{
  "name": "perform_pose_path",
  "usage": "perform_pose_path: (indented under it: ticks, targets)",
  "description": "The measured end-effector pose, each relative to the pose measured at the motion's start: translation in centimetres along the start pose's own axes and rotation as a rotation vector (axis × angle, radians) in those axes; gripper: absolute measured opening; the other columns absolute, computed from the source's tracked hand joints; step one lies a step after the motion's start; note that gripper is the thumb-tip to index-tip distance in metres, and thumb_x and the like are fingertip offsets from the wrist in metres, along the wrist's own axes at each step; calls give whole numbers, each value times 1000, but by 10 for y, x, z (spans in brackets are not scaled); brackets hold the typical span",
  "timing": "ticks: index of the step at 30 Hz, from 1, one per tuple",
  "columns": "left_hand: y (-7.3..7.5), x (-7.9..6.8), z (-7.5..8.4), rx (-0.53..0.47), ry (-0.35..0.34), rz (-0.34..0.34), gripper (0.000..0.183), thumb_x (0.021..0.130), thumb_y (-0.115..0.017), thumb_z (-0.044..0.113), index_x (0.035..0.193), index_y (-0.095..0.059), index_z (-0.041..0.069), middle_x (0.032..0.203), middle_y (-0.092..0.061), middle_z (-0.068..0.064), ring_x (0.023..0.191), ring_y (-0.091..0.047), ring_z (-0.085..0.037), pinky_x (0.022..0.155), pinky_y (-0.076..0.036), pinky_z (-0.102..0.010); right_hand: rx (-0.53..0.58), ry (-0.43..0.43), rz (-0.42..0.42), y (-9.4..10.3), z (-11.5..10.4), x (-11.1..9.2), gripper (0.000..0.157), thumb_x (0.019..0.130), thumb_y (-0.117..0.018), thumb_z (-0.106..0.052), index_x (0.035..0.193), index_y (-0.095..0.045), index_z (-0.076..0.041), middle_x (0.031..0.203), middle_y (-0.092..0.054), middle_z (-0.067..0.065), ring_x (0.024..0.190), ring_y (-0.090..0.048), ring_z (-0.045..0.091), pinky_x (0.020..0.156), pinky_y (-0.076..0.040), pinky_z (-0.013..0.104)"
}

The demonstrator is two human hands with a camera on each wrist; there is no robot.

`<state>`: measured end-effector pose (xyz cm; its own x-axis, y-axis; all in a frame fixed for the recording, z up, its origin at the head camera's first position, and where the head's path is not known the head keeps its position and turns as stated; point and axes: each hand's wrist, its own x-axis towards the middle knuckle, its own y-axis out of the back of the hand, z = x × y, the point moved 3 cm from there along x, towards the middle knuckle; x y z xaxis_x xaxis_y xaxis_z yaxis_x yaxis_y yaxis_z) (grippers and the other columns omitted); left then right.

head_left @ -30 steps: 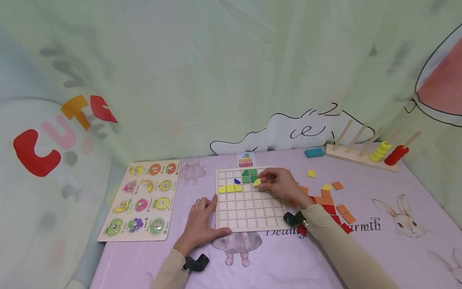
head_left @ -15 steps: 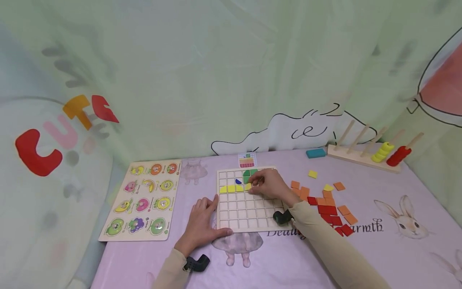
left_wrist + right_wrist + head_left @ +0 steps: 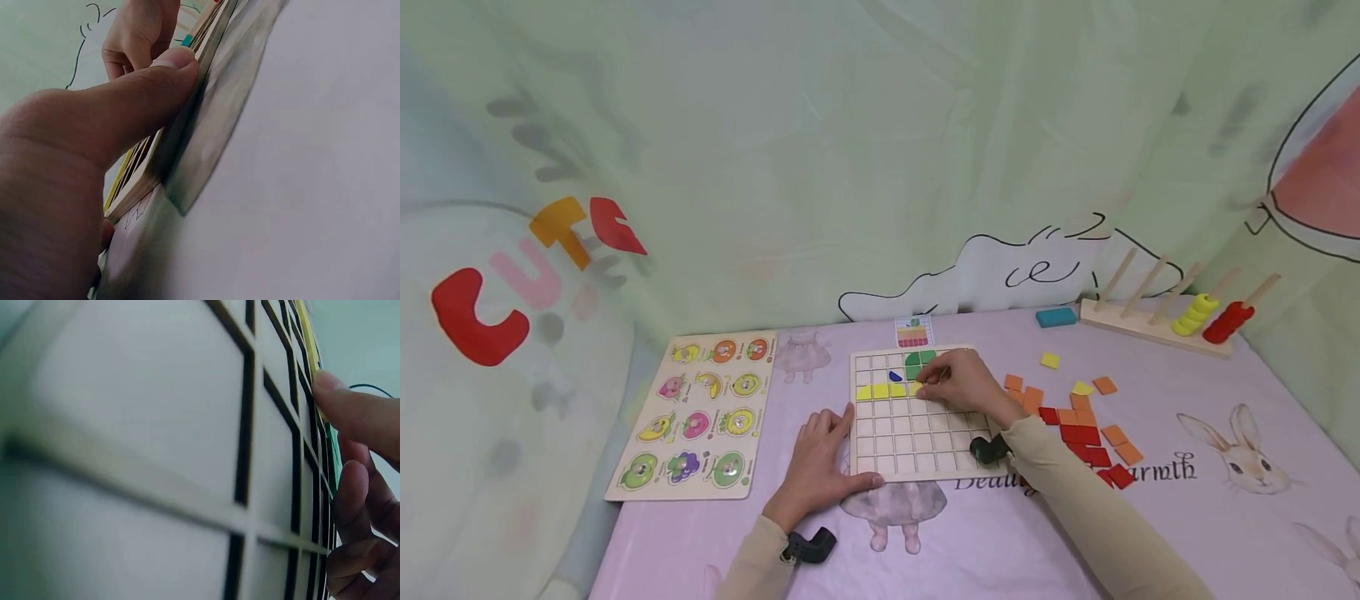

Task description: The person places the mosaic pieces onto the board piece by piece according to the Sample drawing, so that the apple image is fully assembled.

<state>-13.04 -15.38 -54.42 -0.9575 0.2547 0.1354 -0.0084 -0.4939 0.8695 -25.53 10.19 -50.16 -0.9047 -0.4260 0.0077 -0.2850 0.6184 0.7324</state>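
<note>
A wooden grid board [image 3: 904, 446] lies on the table between both hands. My right hand [image 3: 961, 380] is over its upper right part, thumb and fingertips at a yellow tile [image 3: 914, 388]. That tile sits at the right end of a row of yellow tiles [image 3: 880, 391]. In the right wrist view, the thumb tip touches a yellow edge [image 3: 314, 353]. Green tiles [image 3: 913, 367] and a small blue piece [image 3: 895, 377] lie above the row. My left hand [image 3: 816, 461] rests at the board's lower left, thumb along the near edge, fingers beside the left edge.
A picture card [image 3: 913, 333] lies behind the board. Loose red tiles [image 3: 1079, 435] and orange tiles [image 3: 1033, 398] are scattered to the right, with two yellow ones. A fruit puzzle board [image 3: 696, 421] lies left. A peg stand [image 3: 1150, 328] and teal block [image 3: 1056, 317] stand back right.
My right hand has moved slightly left and carried the yellow tile down into the cell at the end of the yellow row. The left hand has kept its place at the board.
</note>
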Motion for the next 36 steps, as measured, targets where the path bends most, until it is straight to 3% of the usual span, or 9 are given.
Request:
perform_pose_path:
  ticks: [13,20,24,30,33,36]
  targets:
    - [2,0,1,-13,11,-1,119,73,-83,73,163,-41,8,107,-44,1,97,-34,-13,87,-30,-32,-10,27,1,1,-1,-1,14,85,-90,-15,98,-86,-9,87,-77,0,78,-56,14,69,-43,26]
    - [2,-1,1,-8,1,13,119,72,-84,73,163,-42,8,107,-45,2,97,-35,-12,88,-32,-32,72,21,51,11,9,-5,16,88,-88,-15,102,-84,-9,84,-72,-1,78,-57,16,72,-46,27]
    - [1,0,2,-3,1,13,120,72,-83,74,163,-42,8,108,-45,2,98,-35,-13,88,-32,-32,52,-69,127,34,25,-12,18,94,-82,-18,107,-82,-7,90,-72,5,84,-57,22,74,-46,31]
    - [0,0,1,-10,-3,17,121,71,-84,74,163,-42,7,106,-43,3,97,-35,-12,87,-31,-32,-93,-176,259,85,60,-31,30,96,-78,-19,118,-76,2,102,-73,19,89,-60,31,75,-51,37]
    - [-1,0,0,-6,-3,17,121,71,-83,75,162,-43,8,105,-43,3,97,-34,-12,87,-31,-31,-143,-245,256,107,78,-44,39,95,-79,-19,123,-72,6,113,-69,27,98,-62,40,81,-58,47]
    - [-2,-1,0,4,5,19,120,70,-83,75,162,-43,9,105,-43,4,97,-34,-11,86,-31,-31,-156,-309,193,120,93,-53,47,94,-80,-21,128,-67,9,123,-65,31,109,-60,46,89,-58,56]
